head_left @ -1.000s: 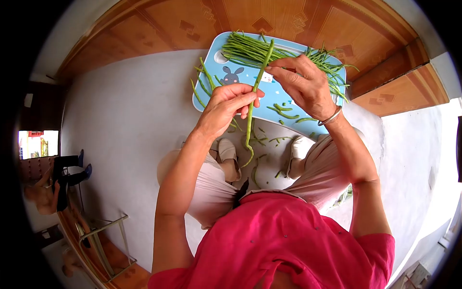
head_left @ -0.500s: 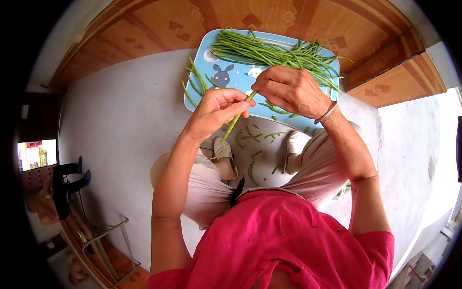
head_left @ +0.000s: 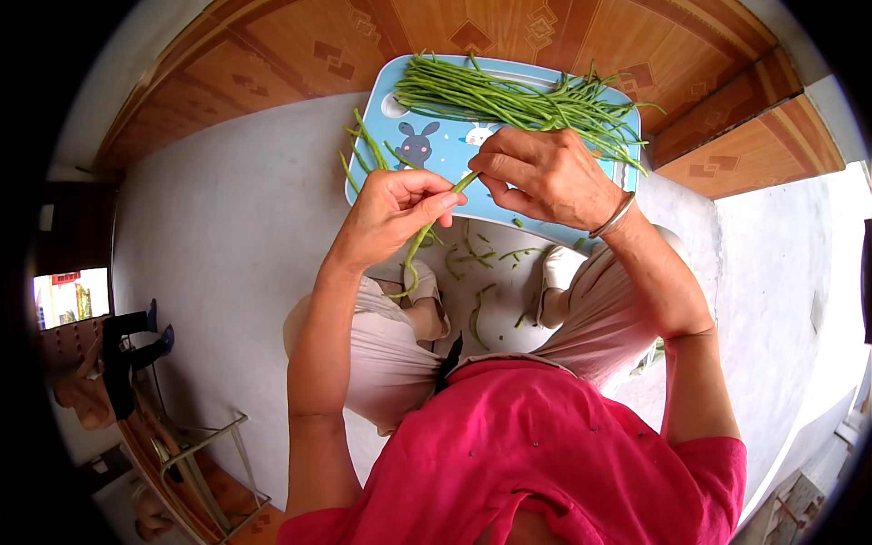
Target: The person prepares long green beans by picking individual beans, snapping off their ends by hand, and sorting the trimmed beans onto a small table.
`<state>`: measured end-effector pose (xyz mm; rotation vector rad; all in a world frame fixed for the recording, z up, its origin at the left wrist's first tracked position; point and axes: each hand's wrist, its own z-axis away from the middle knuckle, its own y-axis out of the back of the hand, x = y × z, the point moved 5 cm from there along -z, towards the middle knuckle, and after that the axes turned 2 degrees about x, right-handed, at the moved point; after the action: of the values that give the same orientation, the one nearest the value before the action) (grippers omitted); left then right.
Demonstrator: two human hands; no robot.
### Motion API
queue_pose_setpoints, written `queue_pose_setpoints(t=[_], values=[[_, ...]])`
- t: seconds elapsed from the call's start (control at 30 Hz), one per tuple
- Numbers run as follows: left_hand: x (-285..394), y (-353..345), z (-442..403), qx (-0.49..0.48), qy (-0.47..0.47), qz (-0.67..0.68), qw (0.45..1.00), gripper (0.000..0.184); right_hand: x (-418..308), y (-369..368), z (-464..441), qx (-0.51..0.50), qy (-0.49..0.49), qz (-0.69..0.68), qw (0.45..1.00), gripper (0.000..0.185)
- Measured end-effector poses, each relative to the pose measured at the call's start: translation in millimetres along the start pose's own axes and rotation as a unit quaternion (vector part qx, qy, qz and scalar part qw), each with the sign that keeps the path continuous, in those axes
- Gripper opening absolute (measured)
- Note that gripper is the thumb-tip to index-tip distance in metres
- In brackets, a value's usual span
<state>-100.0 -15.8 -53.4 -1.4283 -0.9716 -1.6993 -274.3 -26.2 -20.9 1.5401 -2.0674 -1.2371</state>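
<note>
A single green long bean (head_left: 418, 250) is pinched between my two hands over the near edge of a low blue table (head_left: 450, 153). My left hand (head_left: 386, 218) is closed on its middle, and the loose end curls down below the fingers. My right hand (head_left: 554, 177), with a bangle at the wrist, pinches the upper end near the left fingertips. Behind the hands lies a thick bundle of long beans (head_left: 490, 95) across the table. Several shorter bean pieces (head_left: 371, 141) rest at its left side, partly hidden by my left hand.
Bean scraps (head_left: 477, 259) are scattered on the grey floor (head_left: 209, 236) between my feet. Patterned wooden panels (head_left: 327, 54) stand behind the table. At far left another person's legs (head_left: 132, 331) show, near a metal frame (head_left: 204, 440).
Both hands have shifted slightly, the left one down and to the left with the bean. The bean's loose end now curls more under my left hand.
</note>
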Motion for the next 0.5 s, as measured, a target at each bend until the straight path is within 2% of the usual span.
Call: queue_pose_setpoints(t=[0.07, 0.17, 0.3, 0.4, 0.5], values=[[1, -1, 0, -0.008, 0.001, -0.002, 1.0, 0.018, -2, -1, -1, 0.015, 0.037, -0.003, 0.999, 0.019], [2, -1, -1, -0.006, -0.015, 0.0, 1.0, 0.02, -2, -6, 0, 0.009, 0.022, 0.0, 1.0, 0.021], [5, -3, -1, 0.021, -0.061, 0.017, 0.998, 0.021, -1, -7, -1, 0.099, -0.097, -0.123, 0.983, 0.015], [3, -1, -2, 0.044, -0.092, 0.041, 0.994, 0.02, 5, -14, -3, 0.135, -0.229, -0.283, 0.922, 0.013], [4, 1, -2, 0.057, -0.104, 0.064, 0.991, 0.02, 7, -22, -3, 0.117, -0.365, -0.446, 0.809, 0.015]])
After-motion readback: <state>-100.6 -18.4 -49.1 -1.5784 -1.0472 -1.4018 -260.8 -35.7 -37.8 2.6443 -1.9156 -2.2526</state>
